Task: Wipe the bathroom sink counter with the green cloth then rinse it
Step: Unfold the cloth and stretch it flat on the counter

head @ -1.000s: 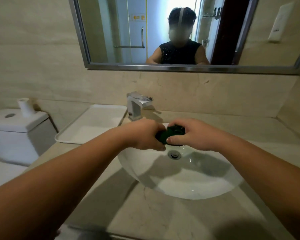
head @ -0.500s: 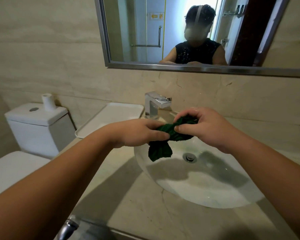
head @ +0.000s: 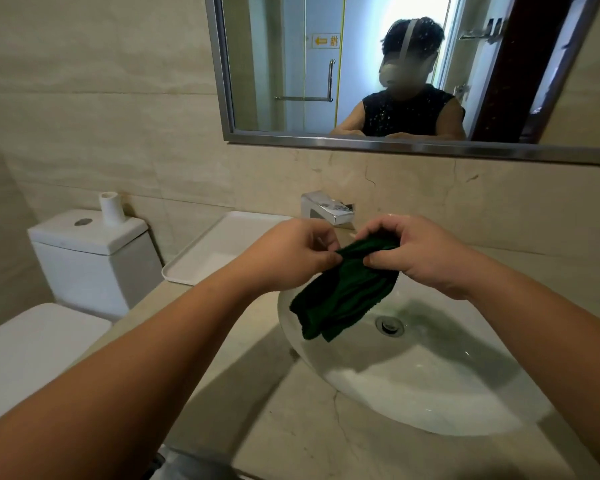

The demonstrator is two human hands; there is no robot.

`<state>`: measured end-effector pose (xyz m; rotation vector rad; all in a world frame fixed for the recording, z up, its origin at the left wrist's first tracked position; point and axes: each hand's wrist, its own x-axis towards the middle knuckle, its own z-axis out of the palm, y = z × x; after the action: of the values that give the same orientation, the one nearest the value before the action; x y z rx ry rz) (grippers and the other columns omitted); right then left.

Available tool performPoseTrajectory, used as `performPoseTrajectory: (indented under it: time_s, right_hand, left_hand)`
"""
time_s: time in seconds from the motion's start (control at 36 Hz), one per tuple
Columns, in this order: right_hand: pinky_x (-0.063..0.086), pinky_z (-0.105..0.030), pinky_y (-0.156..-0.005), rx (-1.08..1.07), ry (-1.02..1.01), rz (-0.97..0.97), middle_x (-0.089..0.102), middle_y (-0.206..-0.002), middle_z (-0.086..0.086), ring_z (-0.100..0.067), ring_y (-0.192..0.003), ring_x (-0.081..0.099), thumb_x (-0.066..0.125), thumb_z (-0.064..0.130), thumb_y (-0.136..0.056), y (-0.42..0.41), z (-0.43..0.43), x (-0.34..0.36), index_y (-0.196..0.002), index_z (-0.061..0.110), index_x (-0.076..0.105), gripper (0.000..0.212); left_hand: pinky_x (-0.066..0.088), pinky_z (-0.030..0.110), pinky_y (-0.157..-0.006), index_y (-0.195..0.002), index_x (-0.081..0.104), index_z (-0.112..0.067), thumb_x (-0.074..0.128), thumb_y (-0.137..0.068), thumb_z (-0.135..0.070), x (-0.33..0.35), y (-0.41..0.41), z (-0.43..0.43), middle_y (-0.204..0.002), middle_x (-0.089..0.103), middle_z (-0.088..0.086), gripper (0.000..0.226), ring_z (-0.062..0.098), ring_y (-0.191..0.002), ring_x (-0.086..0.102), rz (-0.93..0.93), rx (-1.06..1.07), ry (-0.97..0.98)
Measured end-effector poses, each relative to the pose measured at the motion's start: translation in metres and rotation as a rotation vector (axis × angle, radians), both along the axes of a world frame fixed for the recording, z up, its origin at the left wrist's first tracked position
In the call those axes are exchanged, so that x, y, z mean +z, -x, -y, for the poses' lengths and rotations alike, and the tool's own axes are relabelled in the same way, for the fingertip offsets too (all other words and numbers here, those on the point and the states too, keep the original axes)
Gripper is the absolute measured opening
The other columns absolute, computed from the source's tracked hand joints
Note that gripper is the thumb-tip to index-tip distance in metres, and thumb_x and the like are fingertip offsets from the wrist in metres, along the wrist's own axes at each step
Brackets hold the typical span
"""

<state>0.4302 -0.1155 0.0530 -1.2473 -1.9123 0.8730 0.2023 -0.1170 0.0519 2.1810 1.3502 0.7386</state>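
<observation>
I am holding the green cloth (head: 343, 292) in the middle of the frame, above the back left part of the white sink (head: 430, 393), with its top edge bunched between my two hands and the rest hanging loose toward the bowl. My left hand (head: 291, 258) is pinching the cloth's left corner between thumb and fingertips; my right hand (head: 416, 254) is pinching the right part of the same edge, fingers curled over it. I am judging this as shaking the cloth open, either after rinsing or before it.

What could go wrong: the grip is only a fingertip pinch on each side, so if the cloth is heavy with water, one corner could be slipping out and the cloth dropping into the bowl near the drain (head: 389, 324). Its lower end is hanging close to the sink's left rim, so it could be dripping onto the surface (head: 309, 427) I am meant to be leaving wiped.

The faucet (head: 326, 211) is sitting just behind my hands, and I am seeing no water running from it. The surface is beige veined stone. A white tray (head: 222, 247) is lying left of the faucet, and a toilet (head: 84, 258) is standing at the left edge of the frame with a paper roll (head: 111, 208) on its tank. A framed mirror (head: 361, 64) is filling the upper right, above a beige tiled wall.
</observation>
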Motion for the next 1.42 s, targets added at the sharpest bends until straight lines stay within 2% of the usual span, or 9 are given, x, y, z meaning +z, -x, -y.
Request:
performPoseTrajectory:
  time_s: [0.11,0.22,0.53,0.69,0.86,1.0,1.14,1.28,1.42]
  right_hand:
    - [0.056,-0.055,-0.088,-0.023,0.054,0.135,0.076,-0.096,-0.009,-0.037,-0.097,0.07,0.073,0.014,-0.077,-0.007,-0.007,-0.007,-0.098,0.033,0.077,0.028]
    - [0.047,-0.042,-0.069,-0.068,0.065,0.254,0.072,-0.091,-0.02,-0.037,-0.08,0.065,0.065,0.012,-0.079,-0.009,-0.016,-0.017,-0.092,0.026,0.075,0.021]
    - [0.057,-0.052,-0.085,-0.075,0.103,0.051,0.077,-0.091,-0.013,-0.024,-0.084,0.071,0.064,0.022,-0.09,0.005,-0.014,-0.023,-0.095,0.021,0.077,0.014]
    - [0.058,-0.043,-0.081,0.016,0.004,0.214,0.075,-0.085,0.006,-0.02,-0.089,0.072,0.074,0.028,-0.09,-0.003,-0.009,-0.014,-0.091,0.036,0.074,0.008]
    - [0.054,-0.029,-0.053,-0.036,0.027,0.502,0.069,-0.073,-0.001,-0.018,-0.061,0.069,0.064,0.006,-0.091,-0.013,-0.008,-0.019,-0.084,0.032,0.069,0.027]
    - [0.055,-0.033,-0.064,0.015,-0.118,0.618,0.071,-0.083,0.005,-0.016,-0.076,0.068,0.063,0.016,-0.09,0.012,0.0,-0.006,-0.094,0.031,0.072,0.018]
    - [0.042,-0.032,-0.058,0.141,-0.24,0.774,0.059,-0.083,0.008,-0.012,-0.073,0.055,0.066,0.025,-0.087,0.054,0.024,0.023,-0.094,0.029,0.056,0.013]
    - [0.044,-0.036,-0.061,0.164,-0.219,0.78,0.06,-0.084,0.002,-0.016,-0.073,0.055,0.072,0.025,-0.084,0.062,0.033,0.033,-0.089,0.026,0.05,0.022]
    - [0.056,-0.038,-0.068,0.202,-0.082,0.582,0.069,-0.087,0.005,-0.014,-0.077,0.067,0.076,0.027,-0.085,0.045,0.027,0.023,-0.101,0.032,0.064,0.02]
  left_hand:
    - [0.061,0.044,-0.087,-0.086,0.067,-0.026,0.07,-0.097,-0.023,0.001,0.001,0.002,-0.088,0.078,-0.004,0.012,0.018,-0.086,0.073,-0.002,0.025,-0.025]
    - [0.061,0.046,-0.085,-0.096,0.062,-0.022,0.062,-0.102,-0.023,0.002,0.0,0.007,-0.097,0.075,0.001,0.006,0.021,-0.092,0.071,0.005,0.047,-0.031]
    - [0.053,0.027,-0.064,-0.102,0.059,-0.031,0.076,-0.087,-0.057,0.007,0.007,0.011,-0.093,0.071,-0.006,0.035,0.012,-0.082,0.07,-0.16,0.045,0.064]
    - [0.05,0.026,-0.064,-0.095,0.062,-0.032,0.068,-0.095,-0.031,0.017,0.026,0.007,-0.088,0.067,-0.01,0.005,0.013,-0.081,0.065,-0.306,0.073,-0.059]
    - [0.061,0.043,-0.081,-0.094,0.073,-0.028,0.062,-0.096,-0.026,0.033,0.053,0.007,-0.09,0.074,-0.001,0.011,0.021,-0.089,0.071,-0.234,0.14,0.046]
    - [0.057,0.036,-0.095,-0.121,0.068,-0.034,0.074,-0.091,-0.037,0.034,0.053,0.016,-0.114,0.073,-0.011,0.031,0.012,-0.104,0.068,-0.594,0.05,0.108]
    - [0.056,0.033,-0.096,-0.14,0.053,-0.036,0.084,-0.077,-0.06,0.021,0.017,0.032,-0.119,0.071,-0.014,0.074,0.011,-0.105,0.069,-0.45,-0.06,0.064]
    - [0.059,0.037,-0.078,-0.107,0.071,-0.026,0.077,-0.087,-0.027,0.011,0.019,0.035,-0.085,0.073,-0.011,0.02,0.008,-0.078,0.069,-0.398,-0.03,-0.037]
    - [0.063,0.048,-0.079,-0.091,0.068,-0.025,0.063,-0.091,-0.01,0.012,0.038,0.036,-0.081,0.078,0.005,0.015,0.022,-0.077,0.076,-0.13,-0.033,0.077]
